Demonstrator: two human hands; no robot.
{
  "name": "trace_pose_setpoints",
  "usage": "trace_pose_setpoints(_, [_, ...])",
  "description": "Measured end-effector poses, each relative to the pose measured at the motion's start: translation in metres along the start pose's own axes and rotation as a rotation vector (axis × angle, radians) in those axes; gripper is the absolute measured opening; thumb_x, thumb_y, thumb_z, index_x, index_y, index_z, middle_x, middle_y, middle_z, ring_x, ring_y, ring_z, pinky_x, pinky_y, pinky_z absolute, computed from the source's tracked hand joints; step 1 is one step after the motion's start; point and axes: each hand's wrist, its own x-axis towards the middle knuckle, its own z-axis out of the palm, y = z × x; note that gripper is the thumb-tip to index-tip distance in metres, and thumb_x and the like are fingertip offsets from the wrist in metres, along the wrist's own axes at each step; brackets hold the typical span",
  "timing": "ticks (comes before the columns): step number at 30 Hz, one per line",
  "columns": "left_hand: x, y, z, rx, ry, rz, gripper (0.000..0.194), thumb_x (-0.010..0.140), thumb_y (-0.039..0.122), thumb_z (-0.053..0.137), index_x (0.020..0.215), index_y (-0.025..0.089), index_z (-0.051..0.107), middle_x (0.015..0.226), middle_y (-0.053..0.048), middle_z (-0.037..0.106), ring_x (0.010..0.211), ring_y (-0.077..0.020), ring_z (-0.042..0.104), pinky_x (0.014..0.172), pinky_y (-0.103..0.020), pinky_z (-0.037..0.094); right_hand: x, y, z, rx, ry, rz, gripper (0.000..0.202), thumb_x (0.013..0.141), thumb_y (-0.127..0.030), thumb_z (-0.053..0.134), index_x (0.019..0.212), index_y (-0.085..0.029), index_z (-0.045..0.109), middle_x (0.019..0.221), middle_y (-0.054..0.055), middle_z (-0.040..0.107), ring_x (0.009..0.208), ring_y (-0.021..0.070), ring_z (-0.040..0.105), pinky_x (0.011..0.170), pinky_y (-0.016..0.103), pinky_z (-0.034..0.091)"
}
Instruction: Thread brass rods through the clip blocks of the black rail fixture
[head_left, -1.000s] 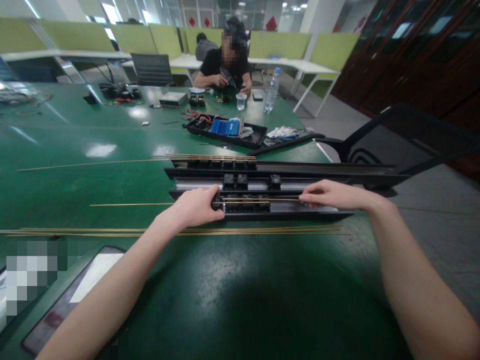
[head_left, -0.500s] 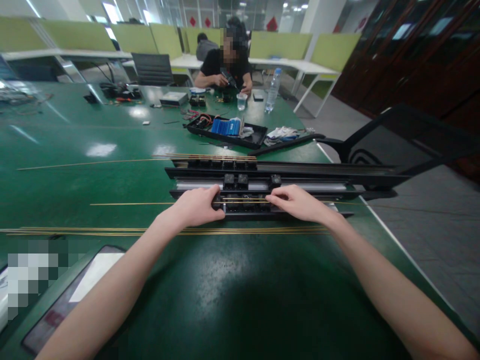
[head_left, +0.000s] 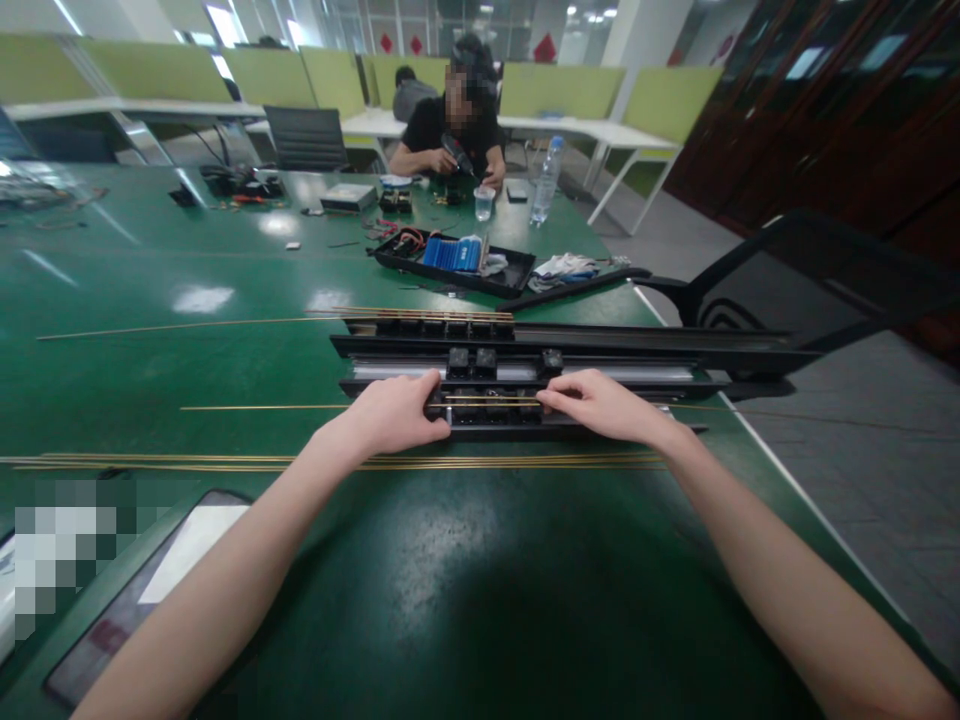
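My left hand (head_left: 391, 412) is closed around the left end of the nearest black rail (head_left: 495, 434), its thumb and a finger on either side of a small black block. My right hand (head_left: 596, 402), to the right, pinches thin brass rods (head_left: 487, 402) between thumb and fingertips. These rods run lengthwise over several black blocks seated in the rail, and stick out past both hands. Just behind, a second black rail (head_left: 622, 373) with a pale strip carries three black blocks (head_left: 485, 362). The farthest rail (head_left: 645, 335) has a row of blocks with more brass rods on top.
Several loose brass rods (head_left: 247, 463) lie on the green table (head_left: 450, 560) in front of the rails. A phone-like dark slab (head_left: 105, 630) is at lower left. Beyond are a black tray (head_left: 517, 275), gloves (head_left: 562, 270), a bottle (head_left: 547, 180) and a person holding a power tool.
My right hand has slid slightly to the right along the rods, still pinching. The left hand stays where it was.
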Motion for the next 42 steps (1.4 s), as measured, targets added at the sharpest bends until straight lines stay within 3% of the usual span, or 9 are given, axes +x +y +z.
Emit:
trace_pose_setpoints(3, [-0.001,-0.003,-0.003,-0.053,-0.016,0.015,0.048,0.082,0.056,0.050,0.115,0.022,0.055,0.104,-0.012,0.072,0.090,-0.0313,0.070,0.077,-0.038,0.051,0.000,-0.001,0.000,-0.008,-0.004,0.002,0.049,0.094,-0.058,0.046,0.074,-0.019,0.068,0.068,0.002,0.065,0.066,0.0183,0.055,0.063,0.030,0.035])
trace_pose_setpoints(9, [0.003,-0.014,-0.005,-0.244,-0.060,0.052,0.051,0.096,0.061,0.022,0.102,0.024,0.056,0.103,-0.009,0.072,0.093,-0.0269,0.068,0.081,-0.036,0.049,-0.001,0.000,0.002,0.018,0.012,0.021,0.053,0.092,-0.061,0.046,0.074,-0.018,0.071,0.069,0.002,0.066,0.064,0.0176,0.053,0.062,0.030,0.035])
trace_pose_setpoints(42, [0.006,-0.017,0.004,-0.205,-0.049,0.053,0.046,0.099,0.060,0.021,0.106,0.025,0.051,0.101,-0.009,0.072,0.091,-0.0287,0.069,0.081,-0.037,0.047,-0.003,-0.004,0.000,0.015,0.028,0.075,0.054,0.090,-0.061,0.051,0.071,-0.016,0.074,0.056,-0.001,0.054,0.054,0.0129,0.040,0.053,0.030,0.027])
